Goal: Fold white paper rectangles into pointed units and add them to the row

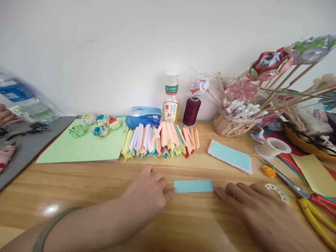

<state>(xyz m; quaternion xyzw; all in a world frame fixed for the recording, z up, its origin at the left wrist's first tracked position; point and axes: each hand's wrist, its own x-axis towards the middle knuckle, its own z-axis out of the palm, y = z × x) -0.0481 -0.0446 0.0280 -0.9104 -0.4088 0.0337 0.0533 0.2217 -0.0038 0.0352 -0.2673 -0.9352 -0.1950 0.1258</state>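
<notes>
A narrow blue rectangle of paper (193, 186), which looks folded, lies flat on the wooden table between my two hands. My left hand (150, 190) rests to its left, thumb tip at the paper's left end, the other fingers apart and loosely bent on the table. On the other side, my right hand (252, 204) has a fingertip at the right end, with its remaining fingers bent over the tabletop. Neither hand grips the paper. Behind it stands a row of folded paper pieces (160, 140) in several colours. A stack of pale blue and pink paper slips (231, 156) lies to the right.
Green paper sheets (78, 148) bear several small paper flowers at left. Behind are a blue packet (144, 117), a bottle (172, 98) and dark red thread (191, 111). Rightward are a basket (233, 122), white spool (273, 147), scissors (299, 189) and yellow-handled pliers (315, 220). Another person's hand (6, 114) shows far left.
</notes>
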